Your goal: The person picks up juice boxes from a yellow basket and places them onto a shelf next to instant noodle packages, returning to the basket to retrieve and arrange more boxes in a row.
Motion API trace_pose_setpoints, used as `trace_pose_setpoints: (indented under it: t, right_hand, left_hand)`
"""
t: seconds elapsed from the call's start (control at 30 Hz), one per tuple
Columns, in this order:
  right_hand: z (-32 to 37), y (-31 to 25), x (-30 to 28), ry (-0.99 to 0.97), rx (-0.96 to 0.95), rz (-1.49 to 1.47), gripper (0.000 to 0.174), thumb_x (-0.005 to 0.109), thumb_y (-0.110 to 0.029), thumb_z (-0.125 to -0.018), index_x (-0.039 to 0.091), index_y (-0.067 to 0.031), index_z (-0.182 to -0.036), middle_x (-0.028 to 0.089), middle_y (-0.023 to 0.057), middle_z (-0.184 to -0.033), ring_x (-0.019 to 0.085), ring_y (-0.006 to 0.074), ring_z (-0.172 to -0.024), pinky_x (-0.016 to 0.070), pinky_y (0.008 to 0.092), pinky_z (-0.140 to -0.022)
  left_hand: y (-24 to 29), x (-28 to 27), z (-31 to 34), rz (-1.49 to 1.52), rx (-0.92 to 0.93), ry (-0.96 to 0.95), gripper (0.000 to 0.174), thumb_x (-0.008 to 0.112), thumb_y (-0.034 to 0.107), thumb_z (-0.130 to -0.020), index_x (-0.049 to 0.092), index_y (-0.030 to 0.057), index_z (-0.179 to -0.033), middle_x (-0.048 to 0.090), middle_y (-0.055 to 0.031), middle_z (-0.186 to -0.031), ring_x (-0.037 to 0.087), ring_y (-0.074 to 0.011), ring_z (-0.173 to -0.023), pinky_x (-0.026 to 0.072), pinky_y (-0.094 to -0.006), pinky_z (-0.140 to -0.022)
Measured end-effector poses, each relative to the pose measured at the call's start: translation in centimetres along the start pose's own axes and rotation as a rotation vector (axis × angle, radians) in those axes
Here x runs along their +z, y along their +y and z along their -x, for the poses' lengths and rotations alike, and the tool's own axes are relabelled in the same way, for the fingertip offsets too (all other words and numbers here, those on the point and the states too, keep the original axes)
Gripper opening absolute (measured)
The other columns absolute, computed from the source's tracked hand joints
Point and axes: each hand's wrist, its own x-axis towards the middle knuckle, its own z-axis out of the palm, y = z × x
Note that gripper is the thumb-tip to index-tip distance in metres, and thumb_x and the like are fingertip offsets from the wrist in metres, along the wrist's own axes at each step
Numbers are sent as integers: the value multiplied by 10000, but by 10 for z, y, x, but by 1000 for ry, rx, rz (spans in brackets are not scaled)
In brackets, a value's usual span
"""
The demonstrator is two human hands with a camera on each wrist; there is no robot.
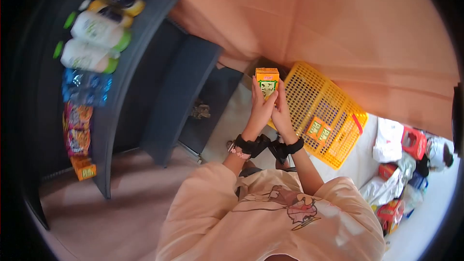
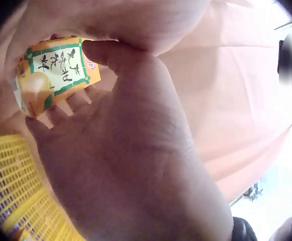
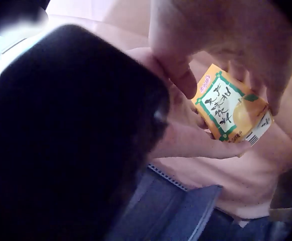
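Note:
Both hands hold a small orange drink carton (image 1: 267, 87), with a white label framed in green, out in front of the body. My left hand (image 1: 261, 108) grips its left side, and my right hand (image 1: 282, 112) takes the right side. In the left wrist view a thumb lies over the edge of the carton (image 2: 60, 75), with fingertips showing along its lower side. The right wrist view shows fingers around the carton (image 3: 228, 108) from both sides; its barcode end is visible.
On the left, a dark shelf unit (image 1: 130, 63) carries white bottles (image 1: 99, 31), blue bottles (image 1: 87, 87), snack packs (image 1: 77, 130) and an orange carton (image 1: 84, 168). A yellow crate (image 1: 302, 84) with orange cartons (image 1: 319, 129) stands at right. Bags (image 1: 386, 183) lie farther right.

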Motion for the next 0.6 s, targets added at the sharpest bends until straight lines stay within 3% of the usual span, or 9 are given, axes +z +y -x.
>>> trace_pose_setpoints:
  t: [0.13, 0.2, 0.27, 0.33, 0.5, 0.6]
  right_hand:
    - [8, -44, 70, -154, -80, -92, 730, 508, 30, -830, 144, -68, -1455, 353, 128, -1414, 416, 183, -1222, 359, 284, -974]
    - [14, -56, 105, -263, -67, -169, 711, 500, 40, -823, 180, -67, -1449, 368, 133, -1407, 408, 188, -1239, 345, 295, -995]
    - [24, -77, 140, -370, -117, -112, 688, 492, 44, -821, 213, -63, -1441, 398, 138, -1386, 415, 197, -1239, 338, 305, -1005]
    - [38, -98, 172, -471, -124, -121, 689, 500, 43, -816, 224, -63, -1438, 422, 146, -1366, 430, 210, -1234, 343, 307, -1003]
    - [68, -115, 253, -639, -227, -66, 738, 533, 41, -789, 209, -72, -1443, 440, 168, -1349, 454, 229, -1222, 369, 315, -985]
    - [85, -125, 293, -748, -277, -71, 768, 549, 36, -782, 183, -74, -1449, 401, 174, -1384, 416, 236, -1258, 353, 328, -1005]
  left_hand:
    - [45, -73, 24, -51, 138, 173, 716, 485, 143, -908, 27, -16, -1435, 256, -173, -1395, 364, -243, -1231, 324, -295, -1014]
    - [65, -112, 42, 286, 137, 235, 731, 540, 133, -873, 89, -66, -1412, 266, -209, -1400, 314, -294, -1279, 304, -340, -1037]
    - [90, -150, 65, 324, 112, 331, 698, 508, 137, -892, 92, -45, -1422, 294, -178, -1391, 343, -256, -1260, 315, -330, -1026]
    - [115, -182, 94, 545, 55, 415, 674, 482, 160, -910, 96, -19, -1433, 325, -155, -1380, 374, -232, -1239, 325, -315, -1012]
    - [128, -257, 130, 423, 75, 632, 645, 461, 162, -924, 106, 12, -1442, 340, -138, -1377, 400, -212, -1218, 347, -305, -990]
    - [139, -289, 156, 351, 199, 800, 593, 470, 139, -909, 197, 24, -1423, 383, -117, -1348, 417, -198, -1203, 354, -306, -987]
